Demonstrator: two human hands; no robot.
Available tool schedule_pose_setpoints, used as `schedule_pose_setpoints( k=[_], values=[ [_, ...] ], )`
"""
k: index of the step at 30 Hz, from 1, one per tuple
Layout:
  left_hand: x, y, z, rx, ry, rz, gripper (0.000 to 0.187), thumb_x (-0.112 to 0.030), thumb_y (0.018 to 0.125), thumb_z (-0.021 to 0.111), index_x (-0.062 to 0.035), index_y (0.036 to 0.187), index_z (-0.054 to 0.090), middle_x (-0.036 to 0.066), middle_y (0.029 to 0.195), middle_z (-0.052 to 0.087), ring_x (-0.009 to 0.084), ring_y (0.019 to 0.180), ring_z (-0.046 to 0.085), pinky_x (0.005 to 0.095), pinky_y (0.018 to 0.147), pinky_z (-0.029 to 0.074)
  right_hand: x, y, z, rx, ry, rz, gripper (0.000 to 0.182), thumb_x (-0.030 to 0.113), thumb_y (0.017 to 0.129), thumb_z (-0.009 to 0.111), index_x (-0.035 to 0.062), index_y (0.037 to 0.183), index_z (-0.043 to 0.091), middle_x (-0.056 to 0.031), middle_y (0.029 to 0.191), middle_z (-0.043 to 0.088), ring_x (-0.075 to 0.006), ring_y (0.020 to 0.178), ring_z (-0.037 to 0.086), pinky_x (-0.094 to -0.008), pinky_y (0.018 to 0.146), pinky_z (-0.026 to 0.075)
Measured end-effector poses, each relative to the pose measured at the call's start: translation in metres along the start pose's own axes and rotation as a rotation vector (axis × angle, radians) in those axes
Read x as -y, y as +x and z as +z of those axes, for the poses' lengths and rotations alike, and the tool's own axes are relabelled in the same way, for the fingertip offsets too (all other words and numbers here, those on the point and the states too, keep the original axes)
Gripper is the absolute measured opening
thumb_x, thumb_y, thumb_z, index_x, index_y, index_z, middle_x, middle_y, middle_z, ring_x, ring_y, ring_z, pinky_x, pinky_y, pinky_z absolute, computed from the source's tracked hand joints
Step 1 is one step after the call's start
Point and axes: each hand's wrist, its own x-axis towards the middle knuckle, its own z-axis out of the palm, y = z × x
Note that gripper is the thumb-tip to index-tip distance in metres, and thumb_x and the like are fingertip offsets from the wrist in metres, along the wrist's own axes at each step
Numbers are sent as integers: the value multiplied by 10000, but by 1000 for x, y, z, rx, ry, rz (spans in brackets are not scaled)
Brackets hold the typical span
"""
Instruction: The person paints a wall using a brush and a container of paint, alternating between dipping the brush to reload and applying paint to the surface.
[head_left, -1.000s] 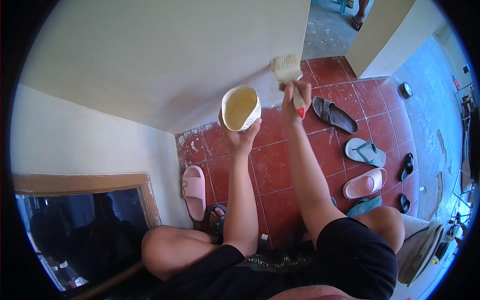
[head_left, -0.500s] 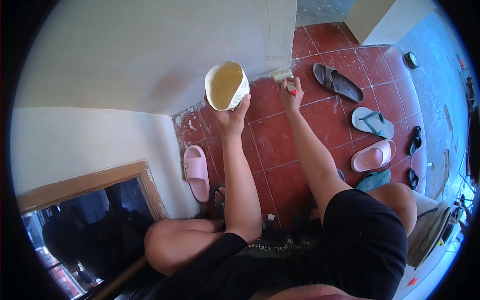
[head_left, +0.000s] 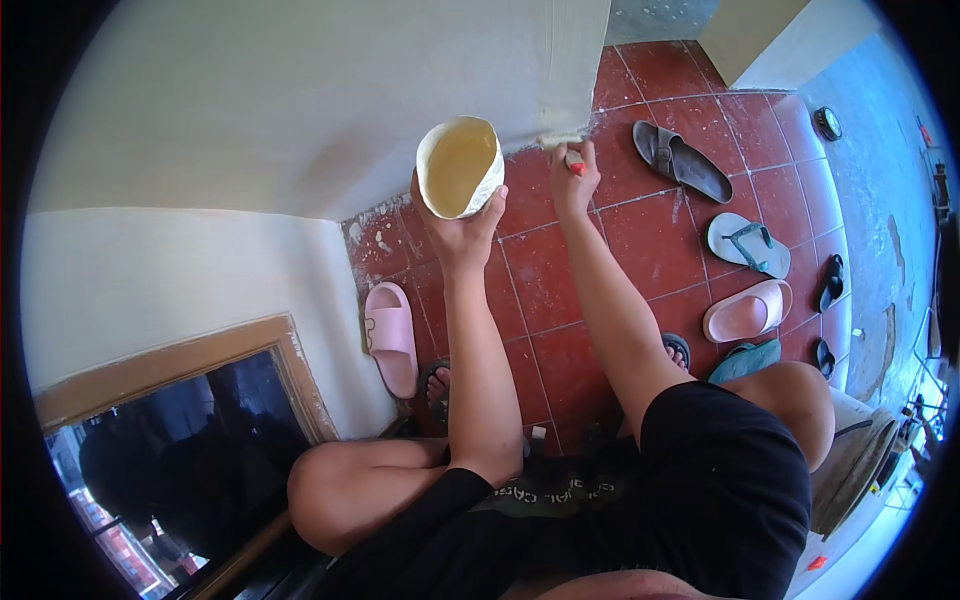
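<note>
My left hand [head_left: 464, 235] is wrapped round a pale paint cup [head_left: 494, 188], its open mouth turned up toward me and its inside cream-yellow. To the right, my right hand [head_left: 574, 184] grips a paintbrush [head_left: 573, 163] by its red-tipped handle. The brush's pale bristles lie at the foot of the white wall [head_left: 430, 80], right where it meets the red tiled floor [head_left: 550, 285]. White spots and smears mark the tiles along that edge.
A pink slide [head_left: 391, 340] lies by the wall on the left. On the right are a dark sandal [head_left: 682, 162], a grey flip-flop [head_left: 748, 245], another pink slide [head_left: 748, 311] and several more shoes. A wood-framed dark glass panel [head_left: 190, 460] is at lower left. A pillar [head_left: 760, 40] stands at the back.
My right hand and the brush have shifted slightly left along the base of the wall. The cup in my left hand is tipped a little differently and has moved slightly up.
</note>
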Motion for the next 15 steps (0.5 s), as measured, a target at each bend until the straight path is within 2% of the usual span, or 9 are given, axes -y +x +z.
schedule_pose_setpoints(
  k=[1,3,4,5,7,9,11,13,15],
  values=[
    [-4,-1,2,6,-52,-20,870,-168,684,823,5,1347,288,134,1267,440,224,1156,485,378,968,427,-1,2,2,-7,4,0,137,171,854,607,37,872,586,-121,690,653,-182,655,659,-334,612,504],
    [-7,-1,4,16,-104,-39,872,-174,682,824,4,1347,290,136,1269,435,225,1160,481,377,969,425,0,8,9,7,-86,-125,139,172,851,611,38,866,579,-131,710,650,-185,678,669,-354,624,509],
    [-4,-2,4,17,-47,-3,873,-177,679,826,3,1346,292,136,1264,441,225,1156,484,376,969,425,15,16,10,-38,-18,-215,134,152,858,603,23,850,567,-132,733,658,-184,665,671,-339,625,518],
    [-2,-4,3,15,12,29,875,-181,677,827,3,1346,294,135,1259,446,224,1152,487,375,968,425,28,20,6,-31,-21,-215,134,152,858,603,23,850,567,-132,733,658,-184,665,671,-339,625,518],
    [-2,-3,1,15,9,34,870,-179,678,826,-1,1347,300,130,1252,455,221,1152,488,375,969,426,75,26,-8,8,456,-49,131,127,865,593,6,832,557,-120,738,665,-173,640,666,-301,601,522],
    [-6,-2,-1,37,-57,-16,864,-176,677,826,-5,1346,306,125,1256,455,219,1158,484,374,968,425,88,20,-19,6,455,-111,127,116,866,591,0,830,554,-108,729,661,-161,627,660,-281,585,517],
    [-9,0,1,17,-60,14,864,-179,674,827,-7,1345,310,125,1259,453,220,1161,481,376,970,422,89,15,-26,-10,474,-186,124,105,867,588,-5,827,550,-96,720,658,-149,613,653,-261,570,512],
    [-8,3,1,16,-54,47,864,-181,671,828,-8,1344,314,124,1263,451,221,1165,478,378,972,419,57,7,-24,-31,275,-192,126,112,868,591,0,832,545,-88,688,648,-136,607,643,-258,543,496],
    [-5,4,0,20,36,80,871,-193,666,832,-10,1344,315,125,1265,449,226,1169,474,384,978,412,28,2,-26,-12,238,-115,130,117,869,591,0,837,546,-93,676,649,-137,595,639,-262,543,489]
  ],
)
